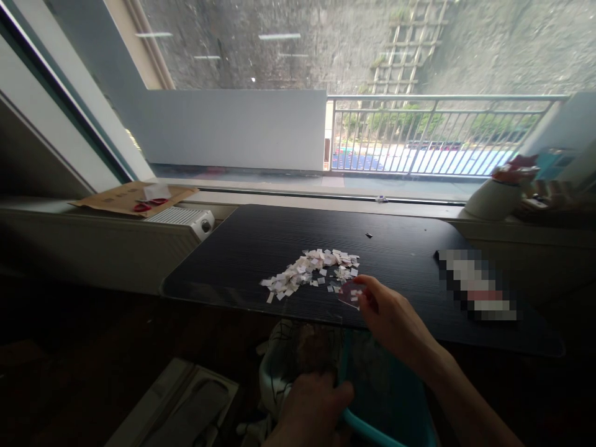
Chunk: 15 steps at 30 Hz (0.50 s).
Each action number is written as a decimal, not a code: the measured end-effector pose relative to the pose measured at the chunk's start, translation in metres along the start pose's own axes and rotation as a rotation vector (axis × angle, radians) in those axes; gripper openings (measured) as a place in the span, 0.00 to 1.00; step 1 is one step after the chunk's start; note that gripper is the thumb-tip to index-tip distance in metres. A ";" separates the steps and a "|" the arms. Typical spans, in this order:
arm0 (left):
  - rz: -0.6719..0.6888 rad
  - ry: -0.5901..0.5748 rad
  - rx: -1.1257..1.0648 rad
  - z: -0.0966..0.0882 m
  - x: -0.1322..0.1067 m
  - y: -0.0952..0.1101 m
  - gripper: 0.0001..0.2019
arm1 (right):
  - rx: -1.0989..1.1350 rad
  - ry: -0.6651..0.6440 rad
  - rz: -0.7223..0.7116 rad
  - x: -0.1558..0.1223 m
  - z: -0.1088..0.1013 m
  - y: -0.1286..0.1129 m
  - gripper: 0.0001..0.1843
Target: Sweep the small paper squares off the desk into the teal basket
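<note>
A curved pile of small white paper scraps (298,273) lies on the black tabletop (223,248). At its near right end, my right hand (388,313) has its fingers curled round the edge of a thin, dark reddish card (347,295). A few scraps rest on or against the card. Below the table's front edge, my left hand (314,400) is closed on the rim of a teal plastic bin (372,428), its thumb over the rim. The bin's inside is too dark to make out.
A blurred-out flat object (477,285) lies at the table's right. On the left sill are a brown envelope (116,198) and red-handled scissors (151,203), beside a radiator (181,217). A pale vase (493,197) stands right. A box (186,403) sits on the floor.
</note>
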<state>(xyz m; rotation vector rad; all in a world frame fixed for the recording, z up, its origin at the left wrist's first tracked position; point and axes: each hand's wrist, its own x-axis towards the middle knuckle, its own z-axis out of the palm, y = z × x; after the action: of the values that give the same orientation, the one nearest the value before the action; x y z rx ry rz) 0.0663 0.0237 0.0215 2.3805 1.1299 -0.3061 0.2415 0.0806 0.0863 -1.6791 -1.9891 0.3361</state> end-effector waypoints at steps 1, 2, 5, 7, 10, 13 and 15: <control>-0.004 -0.004 -0.001 0.000 0.000 0.000 0.13 | 0.004 0.003 -0.003 -0.001 0.000 0.000 0.19; -0.005 -0.005 -0.003 0.000 0.000 0.000 0.12 | 0.001 0.009 0.005 -0.001 0.000 0.000 0.20; 0.004 0.014 0.008 0.000 0.000 0.001 0.13 | -0.016 0.032 0.055 -0.001 -0.001 0.000 0.20; 0.011 0.021 0.020 0.000 -0.001 0.001 0.14 | 0.006 0.016 0.038 0.000 -0.001 0.000 0.20; 0.011 0.020 0.032 0.001 -0.001 0.000 0.14 | 0.047 -0.002 -0.005 0.003 0.001 -0.001 0.19; 0.019 0.012 0.039 0.002 0.000 0.000 0.14 | 0.044 0.022 0.022 0.007 0.002 0.000 0.19; 0.020 0.018 0.036 0.002 0.000 -0.001 0.14 | 0.031 0.033 0.032 0.009 0.003 0.002 0.20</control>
<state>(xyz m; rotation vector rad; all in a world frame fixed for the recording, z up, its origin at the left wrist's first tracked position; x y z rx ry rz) 0.0658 0.0234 0.0192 2.4290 1.1169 -0.3006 0.2409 0.0899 0.0851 -1.6877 -1.9256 0.3471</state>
